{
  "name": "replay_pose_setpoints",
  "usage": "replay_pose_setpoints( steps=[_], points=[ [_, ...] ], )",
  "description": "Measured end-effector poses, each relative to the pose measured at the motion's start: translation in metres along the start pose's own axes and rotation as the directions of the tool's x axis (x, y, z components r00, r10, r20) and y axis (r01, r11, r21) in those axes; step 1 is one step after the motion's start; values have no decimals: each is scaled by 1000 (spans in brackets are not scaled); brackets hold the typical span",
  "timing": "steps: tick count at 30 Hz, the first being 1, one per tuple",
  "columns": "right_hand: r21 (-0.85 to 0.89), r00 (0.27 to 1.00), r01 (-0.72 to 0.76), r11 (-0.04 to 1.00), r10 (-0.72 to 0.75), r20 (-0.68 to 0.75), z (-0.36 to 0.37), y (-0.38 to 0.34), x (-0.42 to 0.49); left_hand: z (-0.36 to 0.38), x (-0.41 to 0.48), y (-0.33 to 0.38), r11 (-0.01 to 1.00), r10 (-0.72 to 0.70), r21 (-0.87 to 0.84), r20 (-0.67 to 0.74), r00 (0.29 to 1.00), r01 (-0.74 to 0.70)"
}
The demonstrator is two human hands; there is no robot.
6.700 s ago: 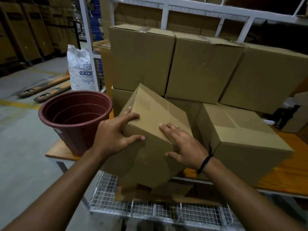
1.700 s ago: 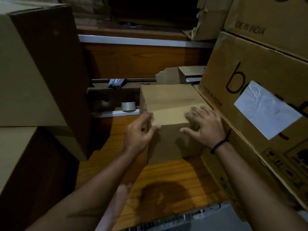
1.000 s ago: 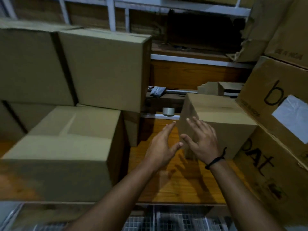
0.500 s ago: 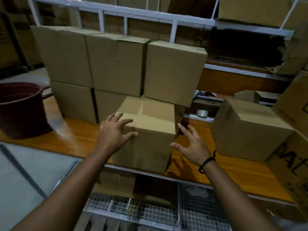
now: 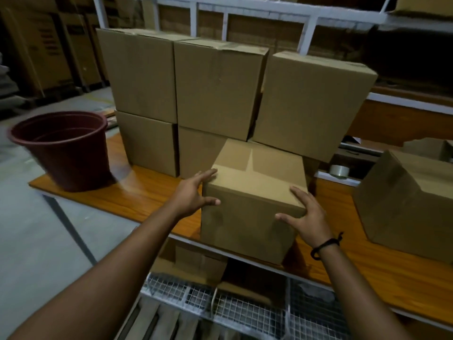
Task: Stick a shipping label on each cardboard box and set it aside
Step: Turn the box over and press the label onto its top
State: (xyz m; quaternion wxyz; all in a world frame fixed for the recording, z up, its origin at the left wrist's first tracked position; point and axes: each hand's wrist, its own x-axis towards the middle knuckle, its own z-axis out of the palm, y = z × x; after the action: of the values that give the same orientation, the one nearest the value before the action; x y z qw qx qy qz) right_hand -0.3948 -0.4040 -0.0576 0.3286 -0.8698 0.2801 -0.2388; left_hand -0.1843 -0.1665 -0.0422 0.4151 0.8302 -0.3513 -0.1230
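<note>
1. Two bare hands are laid against one plain brown cardboard box (image 5: 255, 192), which stands between them at the near edge of an orange-brown wooden tabletop (image 5: 137, 195)
2. The left hand (image 5: 196, 192) is spread flat, with straight fingers laid along the box's upper left edge and the thumb pressed on the near face; nothing is pinched
3. The right hand (image 5: 306, 217) is also spread, with its fingers set over the upper right corner and the thumb laid on the near face
4. Stiff corrugated walls and a dry, matt skin are expected, so little slipping is feared under flat palms; the weight cannot be judged, since the contents are not shown
5. A hold on the two opposite side walls, low down or under the bottom edges, is judged soundest; the top flaps may flex along their seam if pressed hard
6. The top flaps are closed and meet at a centre seam, and the corners look sharp and undented; no shipping label is seen on the top or near face, and whether the seam is taped cannot be told
7. Beyond the fingertips, plain brown stacked cardboard boxes (image 5: 215, 89) are ranked in two tiers; outside the left hand a dark red plastic bucket (image 5: 66, 148) is stood, and beyond the right hand a clear tape roll (image 5: 339, 171) is seen
</note>
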Motion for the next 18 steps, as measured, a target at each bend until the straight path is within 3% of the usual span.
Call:
replay_pose_setpoints(
  steps=[6,12,18],
  points=[
    [55,995,-17,998,22,-98,19,-21,-25,-6,-2,-22,990,66,-112,-122,990,-80],
    [63,990,6,998,3,-144,63,-81,-55,-61,-29,-74,964,251,-43,-188,950,-263],
    [95,992,-30,995,41,-123,113,-134,-57,-121,-31,-122,956,289,13,-184,939,-292]
  ],
)
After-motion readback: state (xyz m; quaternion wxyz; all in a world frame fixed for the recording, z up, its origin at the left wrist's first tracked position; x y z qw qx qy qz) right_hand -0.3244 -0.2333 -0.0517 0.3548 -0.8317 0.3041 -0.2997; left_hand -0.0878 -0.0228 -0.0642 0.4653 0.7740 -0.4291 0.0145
